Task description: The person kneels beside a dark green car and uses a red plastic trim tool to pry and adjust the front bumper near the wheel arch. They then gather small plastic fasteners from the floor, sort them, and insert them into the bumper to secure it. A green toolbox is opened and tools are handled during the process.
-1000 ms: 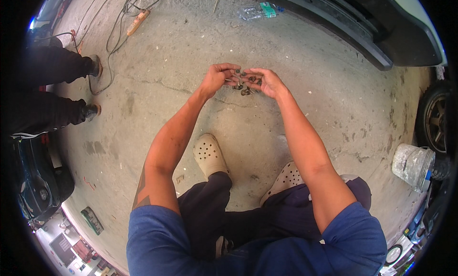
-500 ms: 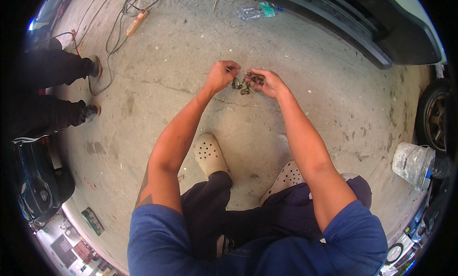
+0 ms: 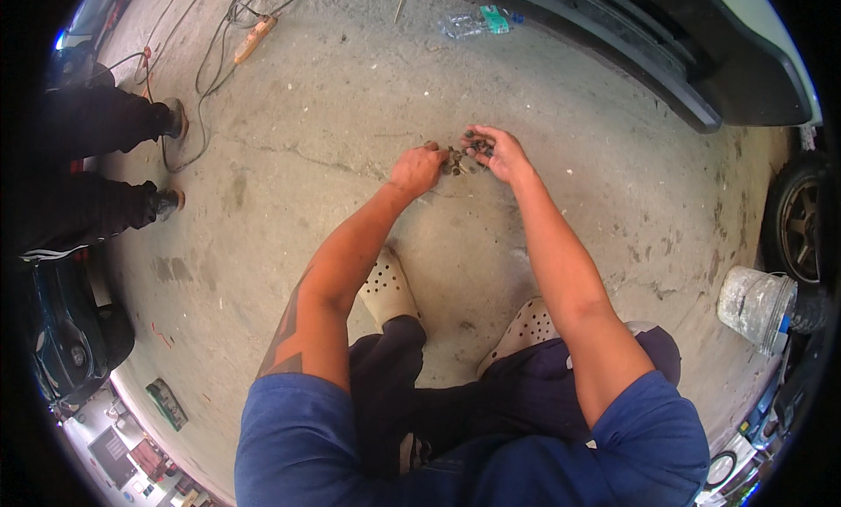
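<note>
Both arms reach forward over a concrete floor (image 3: 350, 113). My left hand (image 3: 417, 168) is closed around the left end of a small dark metal part (image 3: 457, 160), which looks like a short greasy chain or linkage. My right hand (image 3: 496, 151) pinches the other end between fingertips and thumb. The two hands sit close together, with the part spanning the gap. Its exact shape is too small to tell. My white perforated clogs (image 3: 385, 283) rest on the floor below the arms.
A vehicle's dark bumper (image 3: 666, 60) runs along the top right, with a wheel (image 3: 795, 226) at the right edge. A white bucket (image 3: 755, 304) stands at the lower right. A plastic bottle (image 3: 480, 21) and cables (image 3: 219, 42) lie at the top. Another person's dark-trousered legs (image 3: 96, 165) stand at left.
My hands have shifted slightly apart and upward while working the small part. The left hand has turned its grip. Everything else has stayed put.
</note>
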A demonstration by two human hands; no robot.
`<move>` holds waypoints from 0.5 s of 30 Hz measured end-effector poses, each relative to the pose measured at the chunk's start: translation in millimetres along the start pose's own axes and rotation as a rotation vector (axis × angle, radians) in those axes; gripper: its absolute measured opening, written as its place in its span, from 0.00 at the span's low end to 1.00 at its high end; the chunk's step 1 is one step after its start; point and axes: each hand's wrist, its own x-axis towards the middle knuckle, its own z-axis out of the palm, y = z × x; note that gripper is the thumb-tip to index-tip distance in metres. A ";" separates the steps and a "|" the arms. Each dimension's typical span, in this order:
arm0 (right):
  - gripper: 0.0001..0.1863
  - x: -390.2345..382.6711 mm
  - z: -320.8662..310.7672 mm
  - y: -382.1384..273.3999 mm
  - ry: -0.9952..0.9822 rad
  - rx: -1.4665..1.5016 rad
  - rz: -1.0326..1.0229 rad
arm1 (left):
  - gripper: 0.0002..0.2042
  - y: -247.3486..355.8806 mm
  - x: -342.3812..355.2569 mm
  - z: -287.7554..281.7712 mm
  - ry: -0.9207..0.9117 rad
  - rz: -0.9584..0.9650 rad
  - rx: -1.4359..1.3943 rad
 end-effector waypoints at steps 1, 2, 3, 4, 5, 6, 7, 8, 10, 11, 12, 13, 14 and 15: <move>0.16 -0.8 1.6 -0.3 -0.010 0.007 0.004 | 0.10 -1.0 0.6 -2.4 0.048 0.004 -0.042; 0.16 -1.9 3.3 -0.5 -0.003 0.013 0.014 | 0.10 -2.2 1.6 -6.4 0.067 -0.007 -0.083; 0.16 -3.1 5.1 -0.8 -0.042 0.021 0.010 | 0.10 -3.2 2.6 -11.5 0.066 -0.034 -0.119; 0.17 -4.4 7.0 -1.4 -0.064 0.029 0.009 | 0.10 -4.4 3.9 -18.3 0.069 -0.089 -0.256; 0.17 -5.8 9.0 -2.1 -0.068 0.037 0.012 | 0.09 -5.6 5.8 -26.4 0.051 -0.159 -0.387; 0.18 -7.2 11.0 -3.1 -0.092 0.025 0.002 | 0.09 -6.2 6.9 -34.7 0.031 -0.230 -0.517; 0.18 -8.6 13.3 -4.0 -0.099 0.012 -0.004 | 0.09 -6.9 7.0 -43.8 -0.010 -0.288 -0.644; 0.19 -9.9 15.4 -5.3 -0.095 -0.002 -0.006 | 0.09 -8.1 7.1 -53.4 -0.051 -0.346 -0.771; 0.20 -12.5 18.5 -8.9 -0.150 0.007 0.007 | 0.09 -7.2 7.2 -68.0 -0.090 -0.424 -0.986; 0.21 -13.4 20.2 -10.4 -0.156 0.009 0.019 | 0.09 -6.4 7.6 -73.6 -0.088 -0.445 -1.076; 0.21 -13.9 21.6 -11.8 -0.188 0.024 0.023 | 0.09 -5.2 7.9 -77.8 -0.087 -0.476 -1.159; 0.21 -14.3 23.2 -12.6 -0.205 0.037 0.031 | 0.09 -3.6 8.0 -80.9 -0.073 -0.473 -1.198; 0.22 -14.4 24.7 -13.0 -0.221 0.050 0.039 | 0.09 -2.1 8.4 -83.5 -0.060 -0.481 -1.231; 0.22 -14.3 26.0 -13.1 -0.231 0.041 0.040 | 0.09 -0.3 8.5 -85.5 -0.051 -0.497 -1.257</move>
